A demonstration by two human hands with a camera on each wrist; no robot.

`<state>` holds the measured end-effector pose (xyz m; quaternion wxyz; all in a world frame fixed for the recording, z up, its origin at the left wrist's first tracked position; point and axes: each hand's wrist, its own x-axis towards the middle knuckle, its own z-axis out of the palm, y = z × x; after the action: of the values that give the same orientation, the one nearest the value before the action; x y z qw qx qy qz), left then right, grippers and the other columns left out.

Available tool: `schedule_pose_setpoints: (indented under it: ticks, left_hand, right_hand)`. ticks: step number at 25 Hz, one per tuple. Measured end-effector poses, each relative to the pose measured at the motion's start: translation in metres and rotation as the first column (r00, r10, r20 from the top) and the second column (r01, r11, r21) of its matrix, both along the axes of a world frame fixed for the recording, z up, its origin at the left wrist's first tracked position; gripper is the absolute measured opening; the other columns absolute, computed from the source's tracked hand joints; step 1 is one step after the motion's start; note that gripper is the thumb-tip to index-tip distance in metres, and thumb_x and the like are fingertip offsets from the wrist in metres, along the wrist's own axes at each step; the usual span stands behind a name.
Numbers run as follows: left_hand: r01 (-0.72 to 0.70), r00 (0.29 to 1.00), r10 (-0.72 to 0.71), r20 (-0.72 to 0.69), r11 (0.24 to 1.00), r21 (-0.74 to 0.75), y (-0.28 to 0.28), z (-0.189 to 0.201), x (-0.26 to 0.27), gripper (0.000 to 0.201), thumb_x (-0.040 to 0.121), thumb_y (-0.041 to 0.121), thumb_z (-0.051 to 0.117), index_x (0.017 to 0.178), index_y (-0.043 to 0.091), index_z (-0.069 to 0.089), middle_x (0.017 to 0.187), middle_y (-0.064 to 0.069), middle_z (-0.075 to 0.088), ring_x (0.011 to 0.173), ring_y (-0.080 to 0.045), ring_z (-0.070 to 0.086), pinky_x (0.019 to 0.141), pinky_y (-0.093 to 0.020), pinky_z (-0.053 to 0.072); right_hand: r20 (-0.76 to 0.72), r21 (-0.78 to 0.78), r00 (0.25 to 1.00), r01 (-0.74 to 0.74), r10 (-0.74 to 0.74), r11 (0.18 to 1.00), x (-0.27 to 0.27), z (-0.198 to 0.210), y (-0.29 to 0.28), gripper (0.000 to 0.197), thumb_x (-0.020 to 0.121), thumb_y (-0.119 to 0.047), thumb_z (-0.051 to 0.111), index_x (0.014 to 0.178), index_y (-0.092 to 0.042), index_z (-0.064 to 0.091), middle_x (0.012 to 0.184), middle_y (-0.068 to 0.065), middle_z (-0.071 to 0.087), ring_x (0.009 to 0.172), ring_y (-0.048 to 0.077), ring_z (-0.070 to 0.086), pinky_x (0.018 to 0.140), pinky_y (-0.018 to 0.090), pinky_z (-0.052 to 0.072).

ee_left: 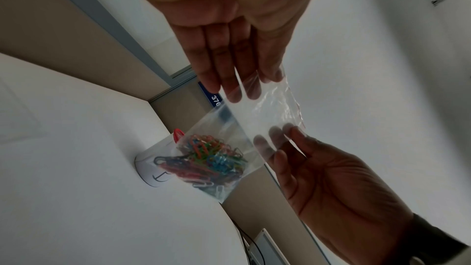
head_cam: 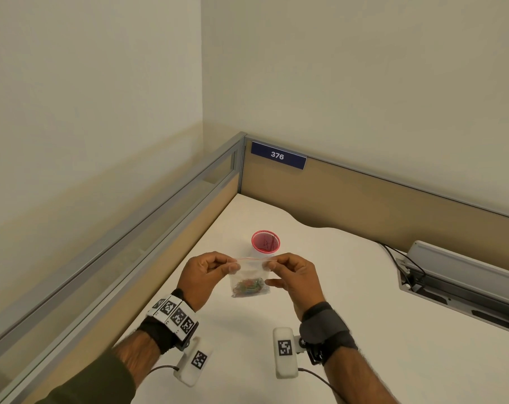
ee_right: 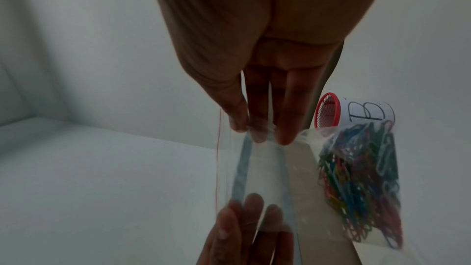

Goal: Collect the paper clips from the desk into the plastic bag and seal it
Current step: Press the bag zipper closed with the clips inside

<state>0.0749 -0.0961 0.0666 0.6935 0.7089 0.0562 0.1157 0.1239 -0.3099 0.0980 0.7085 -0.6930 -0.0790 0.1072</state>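
A small clear plastic bag [head_cam: 249, 275] with a red zip line along its top hangs above the white desk [head_cam: 349, 316]. Several coloured paper clips [head_cam: 247, 285] lie heaped in its bottom, also seen as paper clips [ee_left: 209, 158] in the left wrist view and paper clips [ee_right: 356, 180] in the right wrist view. My left hand [head_cam: 209, 272] pinches the bag's top left corner. My right hand [head_cam: 288, 271] pinches the top right corner. In the wrist views the bag [ee_left: 265, 112] and bag [ee_right: 267, 168] is stretched flat between both hands' fingers.
A red mesh cup [head_cam: 265, 242] with a white label stands just behind the bag. Beige partition walls close the desk's left and back sides, with a blue "376" plate [head_cam: 278, 155]. A cable tray with black cords [head_cam: 440, 278] sits at the right.
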Motion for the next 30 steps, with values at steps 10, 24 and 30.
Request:
schedule_pose_setpoints:
  ticks: [10,24,30]
  left_hand:
    - [-0.028,0.998,0.028,-0.051,1.000,-0.003,0.001,0.003,-0.001,0.003,0.086,0.007,0.077,0.088,0.005,0.079,0.081,-0.020,0.076,0.059,-0.020,0.062,0.047,-0.026,0.052]
    - [-0.015,1.000,0.015,-0.011,0.999,-0.047,0.001,0.008,0.001,0.005,0.088,-0.005,0.070,0.087,-0.001,0.069,0.086,-0.030,0.071,0.068,-0.025,0.070,0.065,-0.035,0.063]
    - [-0.020,1.000,0.019,-0.010,0.996,-0.092,0.000,0.012,0.001,0.007,0.088,-0.006,0.070,0.086,0.001,0.069,0.090,-0.033,0.070,0.069,-0.022,0.071,0.065,-0.029,0.063]
  right_hand:
    - [0.022,0.014,0.999,0.024,-0.025,1.000,-0.001,-0.004,0.001,0.007,0.085,-0.001,0.064,0.088,0.002,0.070,0.090,0.022,0.072,0.090,0.037,0.068,0.083,0.042,0.059]
    - [0.015,-0.036,1.000,-0.007,0.007,0.999,0.002,-0.007,0.002,0.005,0.083,-0.006,0.070,0.087,-0.004,0.072,0.089,0.016,0.073,0.089,0.034,0.069,0.084,0.043,0.059]
    - [0.002,-0.005,1.000,0.013,-0.013,1.000,0.002,-0.006,0.002,0.006,0.082,-0.004,0.070,0.087,0.000,0.070,0.089,0.017,0.073,0.090,0.035,0.069,0.082,0.037,0.059]
